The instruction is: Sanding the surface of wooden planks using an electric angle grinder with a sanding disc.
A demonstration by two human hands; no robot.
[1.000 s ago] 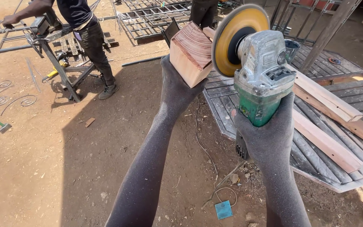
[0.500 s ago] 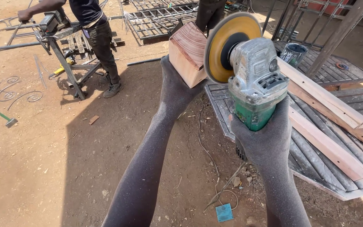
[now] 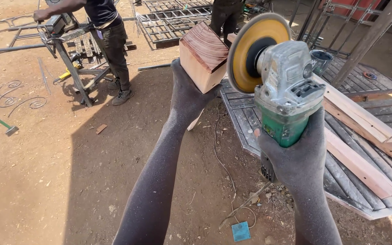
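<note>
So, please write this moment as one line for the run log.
left hand: holds wooden block up | right hand: grips green angle grinder | yellow disc: beside block, contact unclear

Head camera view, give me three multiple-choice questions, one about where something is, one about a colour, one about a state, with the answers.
1. Where is the wooden block?
A. on the ground
B. in the left hand
C. on the metal rack

2. What colour is the disc on the angle grinder?
A. yellow
B. blue
C. white

3. How is the grinder held?
A. lying on the planks
B. hanging by its cable
C. gripped upright in the right hand

Answers: B, the left hand's fingers wrap the block's underside; A, the disc face is yellow with a dark hub; C, the right hand grips the green body.
</note>
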